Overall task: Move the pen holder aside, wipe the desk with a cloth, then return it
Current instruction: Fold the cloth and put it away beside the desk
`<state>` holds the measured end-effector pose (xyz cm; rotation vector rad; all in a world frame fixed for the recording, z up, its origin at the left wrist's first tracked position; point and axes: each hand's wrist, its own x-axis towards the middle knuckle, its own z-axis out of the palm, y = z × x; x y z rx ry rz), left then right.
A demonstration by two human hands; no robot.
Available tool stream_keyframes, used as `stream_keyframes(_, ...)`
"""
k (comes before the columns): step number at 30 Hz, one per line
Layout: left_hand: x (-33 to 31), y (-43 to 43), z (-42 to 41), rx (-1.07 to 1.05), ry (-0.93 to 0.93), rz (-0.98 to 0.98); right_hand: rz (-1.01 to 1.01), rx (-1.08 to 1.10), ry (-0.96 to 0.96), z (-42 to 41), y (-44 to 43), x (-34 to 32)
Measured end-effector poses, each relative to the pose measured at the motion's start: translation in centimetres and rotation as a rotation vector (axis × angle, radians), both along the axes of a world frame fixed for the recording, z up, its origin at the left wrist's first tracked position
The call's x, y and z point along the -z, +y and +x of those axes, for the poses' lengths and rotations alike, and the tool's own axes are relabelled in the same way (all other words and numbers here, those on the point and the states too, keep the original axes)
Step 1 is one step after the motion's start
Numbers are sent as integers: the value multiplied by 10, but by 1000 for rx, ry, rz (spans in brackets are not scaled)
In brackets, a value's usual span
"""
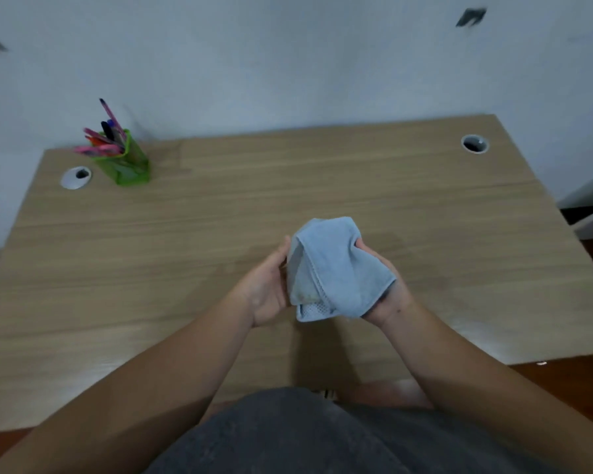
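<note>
A green mesh pen holder [127, 164] full of pink, red and dark pens stands at the desk's far left corner, near the wall. A folded light-blue cloth [332, 268] is held up above the middle of the wooden desk [288, 186]. My left hand [269, 289] presses against the cloth's left side with the fingers curled on it. My right hand [387, 289] grips it from the right and underneath, mostly covered by the fabric. Both hands are far from the pen holder.
Two round grey cable grommets sit in the desk, one [76, 177] just left of the pen holder and one [474, 144] at the far right. A white wall runs behind the desk. Dark floor shows to the right.
</note>
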<state>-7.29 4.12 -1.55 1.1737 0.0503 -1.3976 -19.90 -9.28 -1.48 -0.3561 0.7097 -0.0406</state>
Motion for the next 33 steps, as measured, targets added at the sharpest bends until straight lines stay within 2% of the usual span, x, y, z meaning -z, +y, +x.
stream_keyframes(3,-7,4,-2,7,-53,8,-28,-46,-11,-2,11,1)
stream_keyframes(9,-8,13,10,-51,-224,175,-141,-111,127,-10,22,5)
stream_keyframes(11,-5,16,14,-97,-246,219,-230,-137,212,-12,28,7)
stream_keyframes(13,-1,18,15,-113,-258,236,-401,-137,329,-14,32,8)
stream_keyframes(17,4,15,11,-9,-302,248,-560,1,479,-27,39,6)
stream_keyframes(24,0,-25,-17,123,-381,152,-605,285,571,-73,41,-10)
stream_keyframes(33,-10,-97,-104,260,-413,68,-662,579,628,-166,7,-28)
